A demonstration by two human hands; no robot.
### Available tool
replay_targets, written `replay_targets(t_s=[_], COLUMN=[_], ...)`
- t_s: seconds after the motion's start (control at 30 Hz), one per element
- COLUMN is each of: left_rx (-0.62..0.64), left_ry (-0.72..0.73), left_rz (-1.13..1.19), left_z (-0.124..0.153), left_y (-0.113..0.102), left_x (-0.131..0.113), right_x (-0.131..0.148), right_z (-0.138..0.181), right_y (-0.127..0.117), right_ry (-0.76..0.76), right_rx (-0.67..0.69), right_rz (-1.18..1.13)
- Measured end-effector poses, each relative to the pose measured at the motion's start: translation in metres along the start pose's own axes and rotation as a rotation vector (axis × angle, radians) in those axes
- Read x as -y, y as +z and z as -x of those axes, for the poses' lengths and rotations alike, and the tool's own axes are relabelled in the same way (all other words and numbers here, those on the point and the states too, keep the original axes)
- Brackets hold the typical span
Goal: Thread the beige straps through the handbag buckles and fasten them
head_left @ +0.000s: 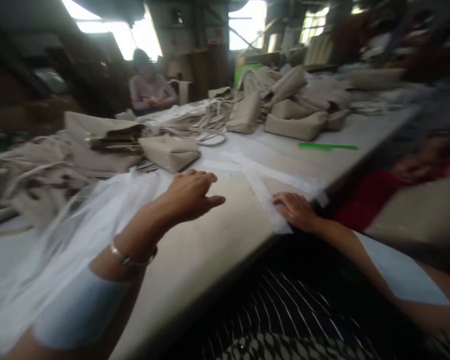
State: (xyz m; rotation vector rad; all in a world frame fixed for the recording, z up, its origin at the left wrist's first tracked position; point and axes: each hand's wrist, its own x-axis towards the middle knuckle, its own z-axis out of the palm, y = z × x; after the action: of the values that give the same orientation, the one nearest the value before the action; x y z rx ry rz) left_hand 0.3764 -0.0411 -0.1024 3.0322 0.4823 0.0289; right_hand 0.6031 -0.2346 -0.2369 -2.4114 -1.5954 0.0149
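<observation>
White, thin plastic sheeting (78,225) lies across the near left of the counter (217,240), bunched under and beside the left forearm, and a narrower strip of the same pale film (262,190) runs from mid-counter toward the near edge. The left hand (189,195) hovers just above the counter surface, fingers loosely curled and partly spread, grip empty; the bunched sheeting sits directly behind and to the left of it, touching the wrist area, where a metal bangle (129,257) is visible. The right hand (296,210) lies flat, palm down, at the counter's near edge, pressing on the end of the film strip; its grip is open and flat, not closed around anything. The strip's long axis runs from the far left toward the near right, ending under the right hand, so the right hand is on it while the left hand stands near but apart from it. Beyond the hands, a beige pouch-like bag (170,152) rests just ahead of the left hand, and a heap of similar beige bags (292,107) occupies the far counter. A green stick-like item (328,146) lies well to the right. Another person (150,90) sits at the far end; the picture is motion-blurred, so finer detail cannot be confirmed.
</observation>
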Motion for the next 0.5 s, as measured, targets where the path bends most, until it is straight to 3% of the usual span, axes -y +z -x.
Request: replay_targets(t_s=[0.1,0.17,0.23,0.33,0.4,0.5], left_rx=[0.08,0.13,0.162,0.103,0.047,0.055], left_ry=[0.094,0.156,0.195,0.308,0.425,0.544], left_rz=[-0.027,-0.062,-0.097,-0.128,-0.135,-0.175], left_z=[-0.009,-0.011,-0.014,-0.019,-0.02,-0.02], left_y=[0.019,0.031,0.043,0.066,0.082,0.106], left_x=[-0.011,-0.021,-0.032,-0.053,-0.072,-0.104], right_x=[-0.009,-0.011,-0.017,-0.035,-0.049,-0.059], right_z=[0.033,0.041,0.059,0.115,0.167,0.248], right_y=[-0.017,-0.031,-0.046,-0.058,-0.051,-0.014], right_ry=[0.078,0.13,0.246,0.48,0.644,0.83], right_rx=[0.064,0.029,-0.091,-0.263,-0.309,-0.247], right_rz=[-0.138,-0.235,-0.289,-0.296,-0.285,-0.313])
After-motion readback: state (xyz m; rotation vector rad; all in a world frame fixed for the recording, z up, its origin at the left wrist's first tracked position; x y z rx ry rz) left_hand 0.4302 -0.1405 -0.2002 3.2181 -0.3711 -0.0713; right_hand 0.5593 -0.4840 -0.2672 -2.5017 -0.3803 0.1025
